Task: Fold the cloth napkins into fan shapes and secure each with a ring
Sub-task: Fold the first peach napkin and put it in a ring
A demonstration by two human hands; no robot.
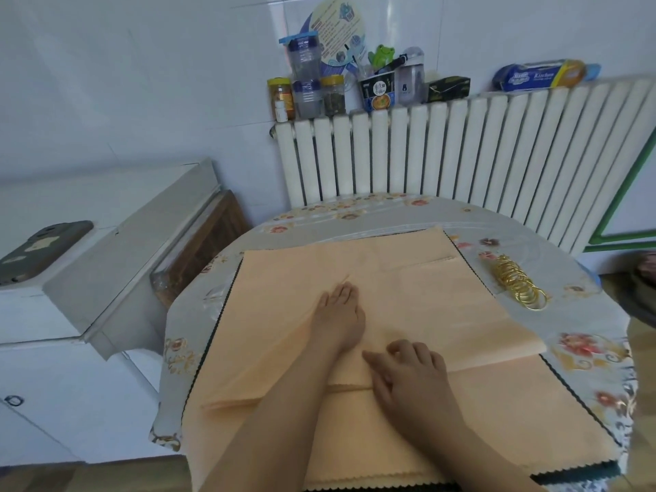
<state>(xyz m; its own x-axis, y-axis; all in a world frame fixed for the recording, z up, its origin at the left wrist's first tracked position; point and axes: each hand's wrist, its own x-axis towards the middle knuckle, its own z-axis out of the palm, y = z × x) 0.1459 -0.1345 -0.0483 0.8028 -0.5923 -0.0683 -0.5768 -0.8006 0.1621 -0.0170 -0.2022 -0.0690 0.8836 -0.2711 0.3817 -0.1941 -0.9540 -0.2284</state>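
My left hand [337, 319] lies flat with straight fingers on the peach napkins [443, 307], pressing the top one near its middle. My right hand [408, 371] rests just beside it, nearer me, fingers loosely bent with their tips on the cloth at a folded edge; whether it pinches the fold I cannot tell. The two hands are close together but not touching.

The napkins lie in a stack that covers most of the desk [585, 353], which has a flowered cover. I cannot count the layers; at least three separate edges show. A dark green zigzag edge peeks out beneath the stack.

The gold rings [518, 284] lie in one overlapping heap on the desk to my right, just beside the napkins; there are too many to count exactly.

Behind the desk stands a white radiator [443, 154]. On its top I count five jars [305, 78], two of them stacked on others, one small white bottle [281, 111], a paper cup [378, 90] holding a green frog toy [381, 54] and other items, a clear bottle [411, 78], a dark box [448, 88] and a blue roll [539, 75].

A phone [42, 248] lies on the white cabinet [106, 214] to my left.
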